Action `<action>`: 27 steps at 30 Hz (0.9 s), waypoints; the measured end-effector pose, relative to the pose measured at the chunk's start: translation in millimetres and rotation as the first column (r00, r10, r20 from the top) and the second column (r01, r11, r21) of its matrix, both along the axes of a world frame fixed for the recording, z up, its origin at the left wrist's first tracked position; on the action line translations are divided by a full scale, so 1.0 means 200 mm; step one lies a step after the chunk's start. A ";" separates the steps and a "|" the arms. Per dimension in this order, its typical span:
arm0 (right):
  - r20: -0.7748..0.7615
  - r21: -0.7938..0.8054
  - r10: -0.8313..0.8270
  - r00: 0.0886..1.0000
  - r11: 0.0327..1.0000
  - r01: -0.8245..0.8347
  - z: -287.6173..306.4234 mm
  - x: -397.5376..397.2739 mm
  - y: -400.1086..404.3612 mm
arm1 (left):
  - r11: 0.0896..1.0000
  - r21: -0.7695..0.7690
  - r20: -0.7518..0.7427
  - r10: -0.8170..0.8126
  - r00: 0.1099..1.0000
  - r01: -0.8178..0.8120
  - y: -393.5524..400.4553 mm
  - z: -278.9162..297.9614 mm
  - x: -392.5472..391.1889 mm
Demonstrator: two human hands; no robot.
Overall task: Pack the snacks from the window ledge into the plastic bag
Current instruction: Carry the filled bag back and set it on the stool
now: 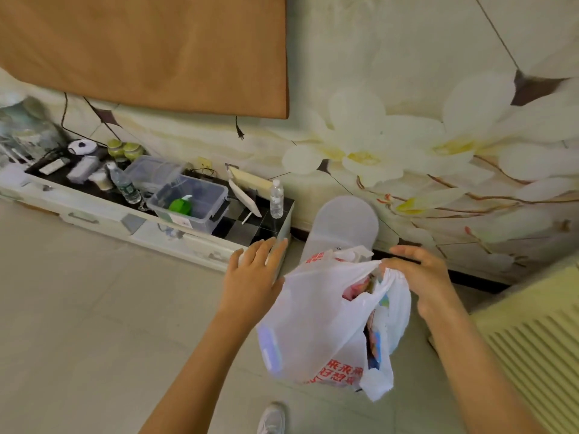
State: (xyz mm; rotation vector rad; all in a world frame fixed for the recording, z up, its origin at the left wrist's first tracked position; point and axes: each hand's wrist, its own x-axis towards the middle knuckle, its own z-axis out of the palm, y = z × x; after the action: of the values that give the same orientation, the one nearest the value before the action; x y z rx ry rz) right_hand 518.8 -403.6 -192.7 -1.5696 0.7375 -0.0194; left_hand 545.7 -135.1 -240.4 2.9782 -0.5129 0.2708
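Snacks (360,288) show as pink and blue packets through the mouth of the white plastic bag (319,321), which hangs in front of me above the pale tiled floor (78,308). My right hand (419,277) pinches the gathered top of the bag between thumb and fingertips, the other fingers curled loosely above it. My left hand (253,274) is spread flat, fingers straight and holding nothing, just beside the bag's left edge; whether it touches the plastic I cannot tell. Red printed characters run across the lower part of the bag, and a loose handle loop dangles at its bottom right. More packets show through a gap down the bag's right side.

Behind my left hand stands a low white cabinet (103,214) with a dark top. On it sit a clear storage box (194,205) with a green bottle (181,205) inside, a second clear box behind it, two water bottles, one (277,198) near the cabinet's right end, and assorted small jars and gadgets farther left. A pale round-topped stool (344,223) stands against the wall behind the bag. The wall (407,136) carries large white flower prints, and an orange-brown cloth (150,48) hangs over its upper left. A ribbed cream panel (539,339) fills the right edge. The toe of a shoe (272,418) shows at the bottom.
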 end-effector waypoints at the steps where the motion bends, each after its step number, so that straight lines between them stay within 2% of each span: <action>1: -0.008 -0.009 -0.017 1.000 1.000 0.016 -0.01 0.08 -0.01 | 1.000 0.008 0.000 -0.026 1.000 0.026 -0.02 -0.01 0.11; 4: -0.033 -0.024 -0.063 0.997 0.998 0.062 -0.06 0.34 -0.05 | 0.993 0.017 -0.036 -0.117 0.993 0.117 -0.08 -0.04 0.44; 8: -0.053 0.007 -0.156 0.986 0.988 0.157 -0.17 0.71 -0.16 | 0.987 0.031 -0.094 -0.152 0.984 0.155 -0.22 -0.14 0.82; 16: -0.136 0.057 -0.119 0.984 0.990 0.128 -0.46 1.33 -0.38 | 0.984 0.081 -0.208 -0.140 0.968 0.160 -0.52 -0.34 1.40; 22: -0.252 0.032 -0.098 0.963 0.993 0.110 -0.72 1.58 -0.48 | 0.981 0.078 -0.277 -0.148 0.949 0.176 -0.71 -0.47 1.69; 27: -0.346 0.032 -0.051 0.937 0.997 0.066 -1.00 1.65 -0.51 | 0.961 0.109 -0.364 -0.199 0.910 0.254 -0.83 -0.60 1.80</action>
State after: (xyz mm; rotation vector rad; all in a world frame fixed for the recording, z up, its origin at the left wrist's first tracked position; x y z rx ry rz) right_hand 848.5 -505.4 -392.1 -1.5264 1.0522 0.2330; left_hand 906.1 -300.5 -359.7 2.9689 -0.8566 -0.3307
